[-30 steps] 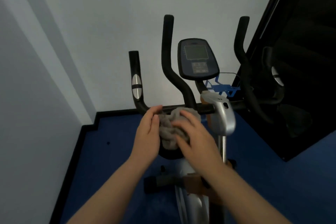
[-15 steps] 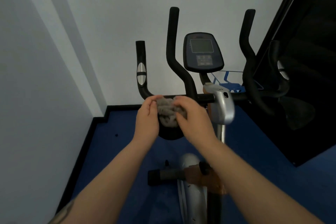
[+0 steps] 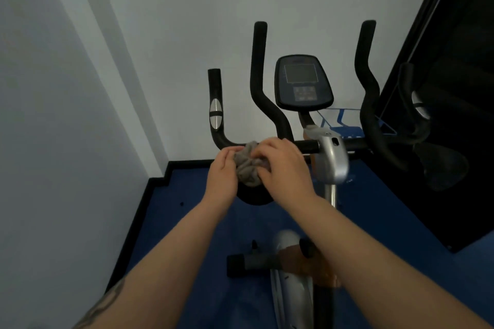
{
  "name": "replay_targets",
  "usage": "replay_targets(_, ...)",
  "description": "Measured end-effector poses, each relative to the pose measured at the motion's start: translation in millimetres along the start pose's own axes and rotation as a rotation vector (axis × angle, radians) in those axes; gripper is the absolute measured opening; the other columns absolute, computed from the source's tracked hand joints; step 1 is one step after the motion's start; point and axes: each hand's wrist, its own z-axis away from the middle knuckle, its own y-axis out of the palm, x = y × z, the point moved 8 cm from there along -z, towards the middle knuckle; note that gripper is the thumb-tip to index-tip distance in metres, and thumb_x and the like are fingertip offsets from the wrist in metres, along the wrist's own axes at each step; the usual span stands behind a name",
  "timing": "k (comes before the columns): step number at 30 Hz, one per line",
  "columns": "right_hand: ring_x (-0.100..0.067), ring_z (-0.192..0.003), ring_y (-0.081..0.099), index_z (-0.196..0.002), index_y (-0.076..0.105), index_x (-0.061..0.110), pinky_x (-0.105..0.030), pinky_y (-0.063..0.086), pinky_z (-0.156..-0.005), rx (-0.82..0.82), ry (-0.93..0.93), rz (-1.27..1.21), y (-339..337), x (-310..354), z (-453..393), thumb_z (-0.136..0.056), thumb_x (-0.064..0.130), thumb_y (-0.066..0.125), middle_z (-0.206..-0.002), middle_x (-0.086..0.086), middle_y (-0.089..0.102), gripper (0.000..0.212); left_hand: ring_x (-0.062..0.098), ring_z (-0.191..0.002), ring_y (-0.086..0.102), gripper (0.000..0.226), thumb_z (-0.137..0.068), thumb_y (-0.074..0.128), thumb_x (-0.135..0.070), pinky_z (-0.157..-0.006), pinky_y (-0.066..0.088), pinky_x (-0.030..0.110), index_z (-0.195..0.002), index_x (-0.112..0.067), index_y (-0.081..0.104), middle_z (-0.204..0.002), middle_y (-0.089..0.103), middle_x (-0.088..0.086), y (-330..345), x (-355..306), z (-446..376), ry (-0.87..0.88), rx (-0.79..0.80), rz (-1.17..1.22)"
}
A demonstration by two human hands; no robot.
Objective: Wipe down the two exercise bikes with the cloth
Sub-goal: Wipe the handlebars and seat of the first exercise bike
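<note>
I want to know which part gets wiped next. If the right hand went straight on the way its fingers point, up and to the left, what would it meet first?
The right hand already grips the cloth; pushing on, it would likely meet the black handlebar just behind the cloth, though depth is unclear.

Pretty tight here: the handlebar (image 3: pixel 307 145) is fenced in by upright grips (image 3: pixel 258 83), with the console (image 3: pixel 303 83) just behind. Open room is left toward the wall (image 3: pixel 66 141), above blue floor (image 3: pixel 187 208).
</note>
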Motion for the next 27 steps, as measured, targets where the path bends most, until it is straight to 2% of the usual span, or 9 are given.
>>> replay_targets(2, -0.021, -0.116, 0.055, -0.116, 0.07, 0.015, -0.041, 0.036, -0.11, -0.013, 0.029, -0.048, 5.6, 5.6, 8.8, -0.084, 0.001, 0.065, -0.12, -0.002, 0.065, 0.035, 0.009, -0.09, 0.066, 0.031, -0.104, 0.035, -0.016, -0.069, 0.052, 0.016, -0.105, -0.015, 0.066, -0.099, 0.069, 0.002, -0.2, 2.1, 0.4, -0.019, 0.029, 0.043)
replay_targets(4, -0.02, -0.115, 0.061, -0.108, 0.074, 0.012, -0.046, 0.034, -0.113, -0.128, -0.05, 0.027, 7.1, 10.6, 40.3, -0.08, -0.001, 0.069, -0.116, -0.005, 0.07, 0.031, 0.003, -0.084, 0.065, 0.032, -0.103, 0.037, -0.018, -0.067, 0.05, 0.014, -0.1, -0.016, 0.068, -0.093, 0.07, -0.004, 1.2, 0.8, 0.5, 0.002, 0.057, 0.056)
replay_targets(7, -0.012, -0.115, 0.062, -0.109, 0.075, 0.015, -0.043, 0.026, -0.117, -0.218, -0.086, 0.097, 15.6, 12.3, 66.6, -0.089, 0.017, 0.063, -0.117, 0.001, 0.07, 0.023, -0.001, -0.08, 0.065, 0.036, -0.104, 0.035, -0.024, -0.063, 0.049, 0.01, -0.097, -0.015, 0.07, -0.088, 0.071, -0.008, 3.2, 2.0, -0.6, 0.014, 0.073, 0.073)
replay_targets(9, -0.011, -0.12, 0.059, -0.118, 0.071, 0.019, -0.044, 0.025, -0.116, -0.219, -0.045, 0.128, 21.8, 18.2, 57.9, -0.096, 0.033, 0.05, -0.123, 0.001, 0.067, 0.034, 0.006, -0.084, 0.069, 0.044, -0.105, 0.031, -0.035, -0.065, 0.051, 0.014, -0.1, -0.015, 0.07, -0.092, 0.074, -0.002, 6.2, 5.8, -1.7, -0.038, 0.116, 0.114)
replay_targets(11, -0.013, -0.121, 0.059, -0.119, 0.07, 0.02, -0.045, 0.025, -0.114, -0.238, -0.019, 0.167, 24.4, 26.5, 46.1, -0.094, 0.036, 0.048, -0.125, 0.0, 0.067, 0.037, 0.009, -0.085, 0.071, 0.051, -0.105, 0.027, -0.043, -0.064, 0.052, 0.015, -0.099, -0.018, 0.071, -0.092, 0.075, 0.0, 5.0, 8.6, -3.5, -0.07, 0.14, 0.148)
replay_targets(16, -0.009, -0.107, 0.065, -0.101, 0.078, 0.02, -0.042, 0.027, -0.115, -0.361, -0.005, 0.075, 18.9, 21.2, 59.3, -0.09, 0.031, 0.058, -0.112, 0.004, 0.072, 0.026, 0.008, -0.082, 0.07, 0.053, -0.104, 0.025, -0.046, -0.064, 0.052, 0.016, -0.096, -0.019, 0.07, -0.088, 0.075, -0.001, 2.9, 8.0, -7.8, -0.085, 0.169, 0.128)
replay_targets(21, -0.007, -0.101, 0.065, -0.095, 0.079, 0.021, -0.047, 0.026, -0.116, -0.353, -0.005, 0.1, 9.5, 20.2, 46.2, -0.088, 0.026, 0.063, -0.101, 0.008, 0.073, 0.017, 0.008, -0.085, 0.07, 0.052, -0.104, 0.027, -0.045, -0.07, 0.049, 0.019, -0.096, -0.019, 0.071, -0.089, 0.075, -0.003, 7.1, 10.5, -9.8, -0.07, 0.174, 0.112)
replay_targets(24, -0.013, -0.094, 0.063, -0.092, 0.078, 0.02, -0.041, 0.028, -0.113, -0.376, 0.085, 0.108, 6.3, 18.6, 25.7, -0.089, 0.027, 0.064, -0.091, 0.007, 0.07, 0.016, 0.002, -0.085, 0.068, 0.049, -0.104, 0.028, -0.045, -0.071, 0.046, 0.015, -0.096, -0.022, 0.071, -0.09, 0.075, -0.007, 6.9, 9.8, -8.5, -0.065, 0.157, 0.116)
replay_targets(27, -0.014, -0.086, 0.058, -0.09, 0.076, 0.019, -0.036, 0.029, -0.111, -0.375, 0.063, 0.103, 15.1, 13.9, 48.9, -0.088, 0.026, 0.063, -0.082, 0.004, 0.061, 0.015, 0.007, -0.085, 0.068, 0.051, -0.104, 0.028, -0.045, -0.073, 0.049, 0.021, -0.094, -0.021, 0.071, -0.089, 0.074, -0.005, 7.4, 7.9, -8.5, -0.05, 0.157, 0.068)
